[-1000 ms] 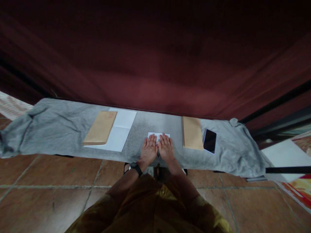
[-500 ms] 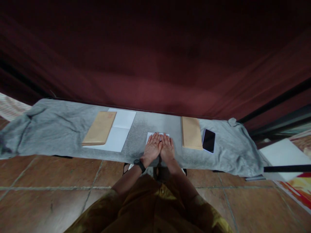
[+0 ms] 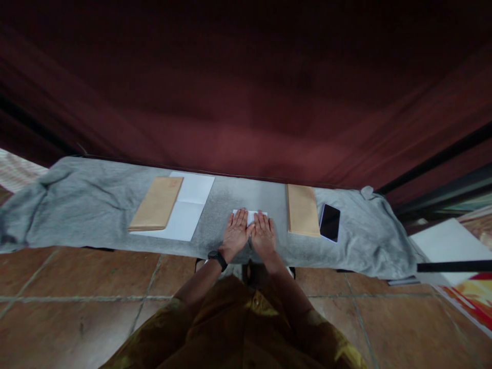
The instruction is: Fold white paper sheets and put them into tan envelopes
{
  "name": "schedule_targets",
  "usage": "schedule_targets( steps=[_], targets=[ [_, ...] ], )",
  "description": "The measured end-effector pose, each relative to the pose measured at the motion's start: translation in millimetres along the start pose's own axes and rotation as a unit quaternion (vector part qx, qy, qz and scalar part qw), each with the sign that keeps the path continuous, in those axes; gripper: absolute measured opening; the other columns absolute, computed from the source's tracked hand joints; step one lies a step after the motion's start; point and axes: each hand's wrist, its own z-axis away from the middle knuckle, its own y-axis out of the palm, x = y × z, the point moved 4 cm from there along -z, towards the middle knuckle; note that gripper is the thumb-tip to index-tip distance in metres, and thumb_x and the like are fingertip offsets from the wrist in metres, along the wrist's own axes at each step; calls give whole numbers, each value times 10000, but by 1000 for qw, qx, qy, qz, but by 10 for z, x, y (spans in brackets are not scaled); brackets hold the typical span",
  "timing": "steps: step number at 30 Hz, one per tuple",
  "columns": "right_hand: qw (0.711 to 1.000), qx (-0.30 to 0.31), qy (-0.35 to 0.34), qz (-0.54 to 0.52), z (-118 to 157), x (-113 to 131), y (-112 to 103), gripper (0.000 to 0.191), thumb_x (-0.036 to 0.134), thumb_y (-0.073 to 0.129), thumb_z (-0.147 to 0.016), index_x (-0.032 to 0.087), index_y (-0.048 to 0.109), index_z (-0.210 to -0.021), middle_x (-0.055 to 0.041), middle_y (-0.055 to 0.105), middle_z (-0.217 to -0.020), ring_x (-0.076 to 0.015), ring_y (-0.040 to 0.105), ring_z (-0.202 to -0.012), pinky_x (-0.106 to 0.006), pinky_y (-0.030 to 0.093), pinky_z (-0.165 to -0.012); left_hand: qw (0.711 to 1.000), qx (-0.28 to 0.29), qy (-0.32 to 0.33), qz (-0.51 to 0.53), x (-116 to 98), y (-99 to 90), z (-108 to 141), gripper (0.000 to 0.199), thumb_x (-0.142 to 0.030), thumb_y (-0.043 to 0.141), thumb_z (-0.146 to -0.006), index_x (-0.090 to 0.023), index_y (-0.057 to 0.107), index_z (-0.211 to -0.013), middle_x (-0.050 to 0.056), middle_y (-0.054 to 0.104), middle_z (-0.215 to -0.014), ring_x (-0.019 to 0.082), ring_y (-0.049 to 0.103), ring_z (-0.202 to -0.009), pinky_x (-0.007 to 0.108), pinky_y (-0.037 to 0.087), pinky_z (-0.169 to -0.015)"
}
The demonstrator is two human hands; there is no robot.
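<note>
A small piece of white paper (image 3: pixel 251 217) lies on the grey cloth in front of me, mostly covered by my hands. Flat on its left part rests my left hand (image 3: pixel 236 233), fingers stretched forward and a dark watch on the wrist. My right hand (image 3: pixel 263 234) presses flat on the right part, fingers extended too. A narrow strip of the paper shows between the two hands, whose thumbs nearly meet. Neither hand grips anything.
Brown envelopes (image 3: pixel 157 203) lie to the left, partly over a creased white sheet (image 3: pixel 188 205). More brown envelopes (image 3: pixel 303 210) and a phone (image 3: pixel 330 223) lie to the right. Grey cloth (image 3: pixel 96 205) covers the narrow surface, with a dark red curtain (image 3: pixel 246 128) behind.
My left hand has slid a little to the left, opening a gap between the hands that bares more of the paper. The right hand has barely moved.
</note>
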Motion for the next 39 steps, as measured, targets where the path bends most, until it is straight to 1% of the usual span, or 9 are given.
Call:
schedule_targets(
  steps=[7, 13, 18, 21, 25, 28, 30, 33, 39],
  targets=[
    [999, -33, 23, -4, -1, -25, 10, 538, 329, 406, -1090, 78, 430, -1564, -204, 462, -1600, -309, 404, -1497, -537, 291, -1226, 999, -26, -24, -7, 160, 25, 40, 637, -456, 274, -1085, -92, 376, -1598, 155, 361, -1657, 279, 286, -1571, 502, 182, -1297],
    [998, -44, 54, 3, 12, -74, 23, 552, 343, 377, -1095, 74, 409, -1577, -207, 442, -1613, -307, 408, -1495, -532, 282, -1232, 998, -38, -39, -17, 243, 13, 59, 653, -451, 266, -1086, -59, 356, -1600, 164, 367, -1653, 276, 267, -1578, 489, 190, -1297],
    [996, -48, 74, 9, -1, -109, 25, 560, 333, 328, -1096, 27, 436, -1553, -229, 448, -1602, -325, 422, -1483, -536, 281, -1234, 998, -36, -42, -16, 260, 36, 53, 632, -412, 285, -1080, -72, 336, -1610, 160, 370, -1655, 272, 265, -1579, 494, 197, -1296],
    [995, -44, 85, 3, -27, -89, 3, 566, 336, 316, -1095, 21, 439, -1550, -231, 452, -1598, -322, 407, -1496, -538, 280, -1236, 998, -32, -40, -22, 255, 47, 48, 636, -404, 281, -1079, -53, 333, -1606, 169, 358, -1659, 277, 259, -1581, 500, 184, -1298],
    [999, -23, 35, -22, -65, 56, -16, 557, 357, 329, -1098, 74, 435, -1567, -181, 433, -1624, -298, 370, -1524, -515, 260, -1255, 999, -22, -37, -30, 254, 35, 53, 618, -363, 270, -1075, -43, 341, -1599, 168, 346, -1667, 277, 249, -1584, 490, 171, -1300],
    [999, 6, -13, -37, -74, 186, 17, 533, 354, 342, -1101, 102, 466, -1554, -154, 419, -1635, -278, 376, -1524, -491, 257, -1262, 999, -14, -30, -32, 259, 16, 65, 603, -311, 288, -1058, -60, 338, -1605, 153, 333, -1677, 278, 244, -1585, 488, 171, -1299],
    [999, 19, -26, -38, -66, 232, 48, 516, 348, 344, -1103, 117, 490, -1541, -142, 419, -1637, -274, 383, -1522, -485, 256, -1263, 999, -11, -27, -33, 262, 5, 74, 603, -288, 300, -1047, -66, 337, -1606, 148, 325, -1682, 281, 241, -1586, 489, 173, -1299],
    [999, 13, -22, -28, -39, 222, 72, 502, 346, 368, -1101, 125, 505, -1531, -144, 430, -1629, -278, 391, -1519, -494, 254, -1262, 999, -12, -27, -26, 262, -6, 83, 601, -277, 289, -1045, -62, 340, -1604, 148, 322, -1683, 278, 237, -1587, 485, 176, -1299],
    [1000, -8, -17, -19, 21, 100, 40, 504, 305, 428, -1082, 126, 466, -1552, -158, 429, -1629, -286, 402, -1510, -525, 289, -1244, 999, -31, -37, -5, 261, 3, 74, 604, -320, 277, -1054, -75, 353, -1600, 149, 345, -1671, 267, 254, -1583, 491, 179, -1298]
  ],
)
